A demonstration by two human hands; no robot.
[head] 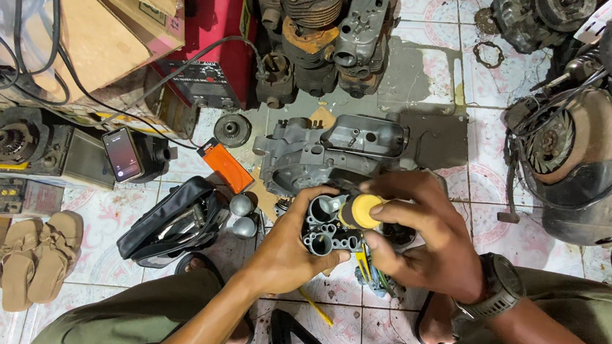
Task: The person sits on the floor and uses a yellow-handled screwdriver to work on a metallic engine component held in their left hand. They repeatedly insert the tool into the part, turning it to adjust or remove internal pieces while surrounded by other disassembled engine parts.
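Gripping the dark metal carburettor body (330,229) in your left hand (285,255), your right hand (425,244) fingers pinched a yellow cap (362,210) above it; likely heavy, rigid, oily.

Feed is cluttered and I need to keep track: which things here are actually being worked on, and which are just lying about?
In hand:
- left hand holding dark metal part
- right hand pressing yellow-handled tool into it

Lying about:
- grey engine casing
- phone
- orange box
- black bag
- sandals
- cardboard boxes
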